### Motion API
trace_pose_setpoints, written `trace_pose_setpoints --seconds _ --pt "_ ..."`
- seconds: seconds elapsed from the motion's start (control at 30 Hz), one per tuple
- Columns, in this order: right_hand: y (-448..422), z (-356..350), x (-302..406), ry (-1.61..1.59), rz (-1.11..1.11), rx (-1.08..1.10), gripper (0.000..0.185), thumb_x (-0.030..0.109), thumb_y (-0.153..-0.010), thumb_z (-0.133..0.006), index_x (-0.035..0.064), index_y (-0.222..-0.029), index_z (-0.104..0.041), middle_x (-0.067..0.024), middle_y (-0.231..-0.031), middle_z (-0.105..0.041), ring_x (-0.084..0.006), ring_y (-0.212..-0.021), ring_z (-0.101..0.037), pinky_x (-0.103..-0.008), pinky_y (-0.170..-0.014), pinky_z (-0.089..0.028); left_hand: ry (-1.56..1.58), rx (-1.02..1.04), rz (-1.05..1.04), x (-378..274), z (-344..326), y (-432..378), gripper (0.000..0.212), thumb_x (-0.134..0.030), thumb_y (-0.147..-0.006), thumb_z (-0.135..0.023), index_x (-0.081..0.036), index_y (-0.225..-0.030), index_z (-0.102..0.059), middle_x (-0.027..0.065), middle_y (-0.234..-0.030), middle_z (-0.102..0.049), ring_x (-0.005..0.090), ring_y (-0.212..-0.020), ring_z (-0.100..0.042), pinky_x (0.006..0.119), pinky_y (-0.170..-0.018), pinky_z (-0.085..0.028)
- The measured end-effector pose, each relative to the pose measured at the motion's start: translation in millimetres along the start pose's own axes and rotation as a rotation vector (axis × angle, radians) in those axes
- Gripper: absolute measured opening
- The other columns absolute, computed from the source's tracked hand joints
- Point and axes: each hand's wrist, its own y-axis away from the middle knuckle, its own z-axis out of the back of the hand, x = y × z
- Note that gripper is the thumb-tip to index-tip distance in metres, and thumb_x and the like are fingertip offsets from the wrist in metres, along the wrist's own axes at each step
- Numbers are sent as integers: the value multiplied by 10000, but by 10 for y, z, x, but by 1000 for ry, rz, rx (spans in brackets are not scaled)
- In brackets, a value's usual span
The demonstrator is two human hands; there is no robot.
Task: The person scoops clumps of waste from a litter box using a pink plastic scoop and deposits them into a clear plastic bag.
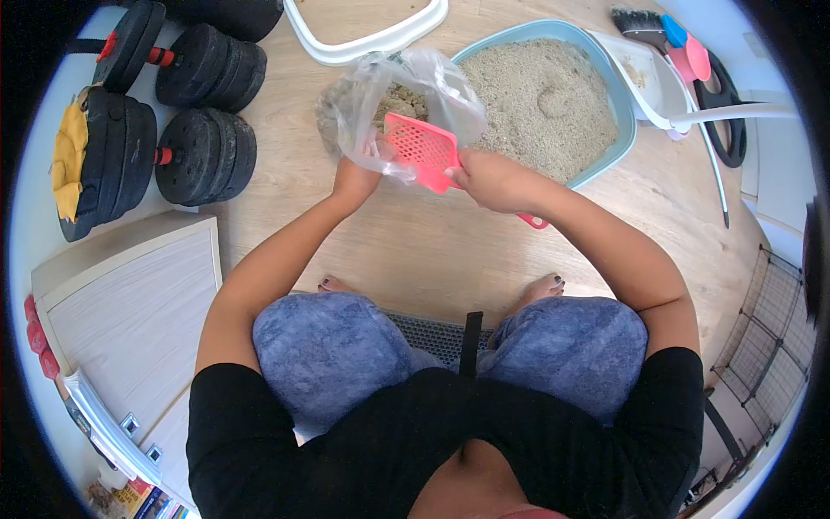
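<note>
My right hand (pixel 489 178) is closed around the handle of a pink slotted litter scoop (pixel 421 146). The scoop's basket lies over the near side of the opening of a clear plastic bag (pixel 447 84); it looks empty. Clumped litter (pixel 402 102) shows inside the bag. My left hand (pixel 363 172) grips the bag's near left edge, its fingers partly hidden by the plastic. Right of the bag stands a light blue litter tray (pixel 624 139) holding grainy beige litter (pixel 538 97).
A white plastic rim (pixel 373 48) lies beyond the bag. Black dumbbells (pixel 207 156) and a pale wooden cabinet (pixel 130 305) stand left. At the right are a white dustpan (pixel 655 84), a black-bristled brush (pixel 639 23) and a wire-grid panel (pixel 768 337).
</note>
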Motion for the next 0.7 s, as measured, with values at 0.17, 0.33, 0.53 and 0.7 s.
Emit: trace_pose_setpoints --seconds 0.17,0.33,0.53,0.7 --pt "40 79 -20 8 158 -112 375 332 -947 -411 -29 -945 -513 -203 -788 -587 -300 -705 -614 -423 -686 -456 -75 0 -58 327 186 -60 272 -267 -856 -550 -66 -1039 -566 171 -878 -623 334 -820 -606 406 -716 -465" --pt "146 178 -155 91 44 -168 340 317 -925 -447 -6 -985 -535 -188 -827 -580 -334 -811 -585 -429 -743 -440 -143 42 -58 352 229 57 341 -358 -832 -580 -56 -992 -599 190 -876 -629 344 -813 -610 423 -698 -472" --pt "683 746 -358 231 215 -196 293 296 -887 -529 20 -965 -585 -127 -826 -572 -311 -798 -560 -372 -730 -445 -692 274 283 -212 810 82 603 -604 -740 -590 -37 -945 -610 183 -874 -646 326 -779 -633 400 -644 -473" --pt "1385 1162 -1092 -1 -34 -549 276 270 -893 -489 30 -973 -597 -165 -915 -623 -327 -908 -589 -407 -774 -445 -541 126 392 -757 946 84 551 -479 -709 -675 -5 -986 -617 147 -831 -616 259 -780 -600 348 -703 -459"
